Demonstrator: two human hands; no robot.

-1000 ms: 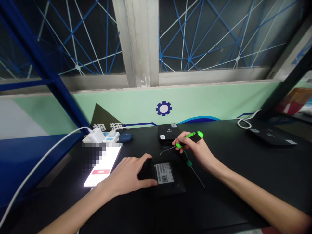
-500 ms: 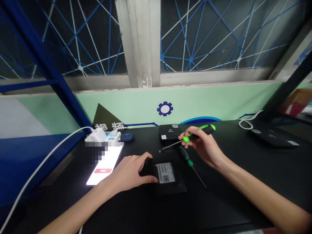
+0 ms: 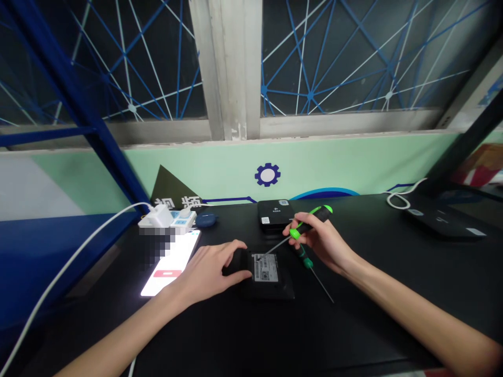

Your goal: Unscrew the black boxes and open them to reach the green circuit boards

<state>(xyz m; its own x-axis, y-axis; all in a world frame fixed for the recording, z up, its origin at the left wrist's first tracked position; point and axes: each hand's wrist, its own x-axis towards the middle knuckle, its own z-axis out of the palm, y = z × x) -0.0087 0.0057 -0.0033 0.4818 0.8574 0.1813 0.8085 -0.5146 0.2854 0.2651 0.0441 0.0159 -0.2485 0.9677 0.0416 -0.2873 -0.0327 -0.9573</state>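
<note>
My left hand (image 3: 214,267) grips the left side of a black box-shaped device (image 3: 285,288), thumb near its white label. The labelled face of the device (image 3: 265,268) points up. In my right hand (image 3: 314,241) is a screwdriver (image 3: 310,222) with a bright green and black handle. Its shaft slants down to the left, and the tip appears over the label's upper left part; whether it touches cannot be made out. A second screwdriver (image 3: 307,263), dark green and black, lies on the table below my right hand, its handle partly covered.
Behind the device sits another black box (image 3: 274,213). A lit phone (image 3: 171,267) lies to the left, with a power strip (image 3: 184,220) and a dark blue case (image 3: 206,219) beyond it. At the right is a flat black device (image 3: 444,222) near a white cable (image 3: 397,200).
The screwdriver tip has moved down from above the device's far edge to over its label, the handle tilting more steeply. The held device has shifted slightly away from me.
</note>
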